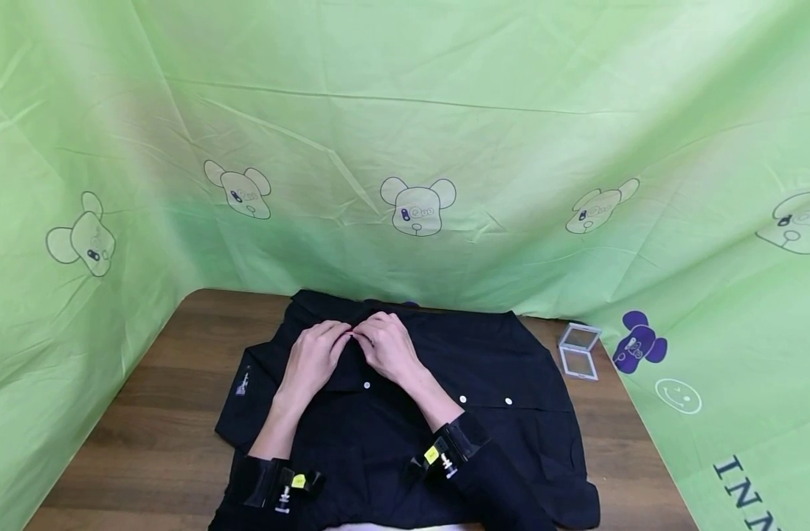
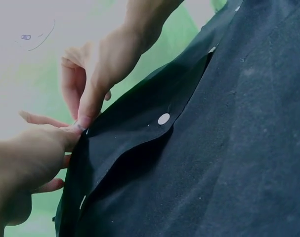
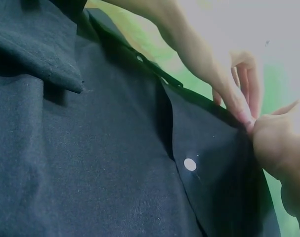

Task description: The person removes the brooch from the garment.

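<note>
Green cloth (image 1: pixel 325 133) with cartoon faces hangs behind a brown table (image 1: pixel 166 413). On it lies a black shirt (image 1: pixel 471 354), spread out. The left hand (image 1: pixel 314 358) and right hand (image 1: pixel 388 350) pinch its front, fingertips close together. Little white buttons (image 1: pixel 367 385) dot the shirt.

The shirt (image 1: pixel 491 354) was matt woven cloth, finely textured and softly creased. Its buttons (image 1: pixel 367 385) looked like smooth plastic. Beneath it, the table (image 1: pixel 159 420) had a smooth wood-grain top with a faint sheen. The green curtain (image 1: pixel 485 81) on the far side was thin, wrinkled cloth with a slight satiny gloss. At the far right, the hinged case (image 1: pixel 578 350) looked like shiny clear plastic. The bolts (image 1: pixel 448 465) on the wrist straps (image 1: pixel 469 434) had a bright metallic finish.
</note>
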The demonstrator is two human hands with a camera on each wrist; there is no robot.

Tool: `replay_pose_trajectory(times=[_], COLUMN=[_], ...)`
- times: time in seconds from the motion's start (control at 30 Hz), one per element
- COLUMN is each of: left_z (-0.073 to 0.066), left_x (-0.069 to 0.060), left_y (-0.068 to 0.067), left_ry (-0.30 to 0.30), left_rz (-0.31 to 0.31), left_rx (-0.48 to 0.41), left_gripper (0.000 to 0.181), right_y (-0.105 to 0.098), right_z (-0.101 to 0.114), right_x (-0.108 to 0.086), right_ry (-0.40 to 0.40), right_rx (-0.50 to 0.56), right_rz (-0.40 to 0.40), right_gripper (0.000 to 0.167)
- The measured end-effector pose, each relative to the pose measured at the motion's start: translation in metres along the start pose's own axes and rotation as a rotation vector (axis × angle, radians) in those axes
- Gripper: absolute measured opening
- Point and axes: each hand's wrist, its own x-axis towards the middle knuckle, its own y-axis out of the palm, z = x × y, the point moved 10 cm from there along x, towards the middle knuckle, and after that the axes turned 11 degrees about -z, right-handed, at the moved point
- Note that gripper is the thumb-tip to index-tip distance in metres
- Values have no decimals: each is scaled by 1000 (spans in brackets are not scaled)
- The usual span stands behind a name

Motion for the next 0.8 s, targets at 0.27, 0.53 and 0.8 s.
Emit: replay_pose_trajectory(times=[0.27,0.53,0.8], left_z=[13,23,29], left_x=[-2,-5,-6], left_y=[0,2,3], left_ry=[-112,-202,-244], left_rz=[13,29,8], left_rx=[-65,-87,-134], left_gripper=[19,21,22], right_y=[1,2,5], right_z=[-10,-22,-35], right_x=[-4,-9,-14], right_ry=[99,237,394], right_rx=[80,180,263], right_rz=[-19,-75,-102], right_gripper=[9,7,5])
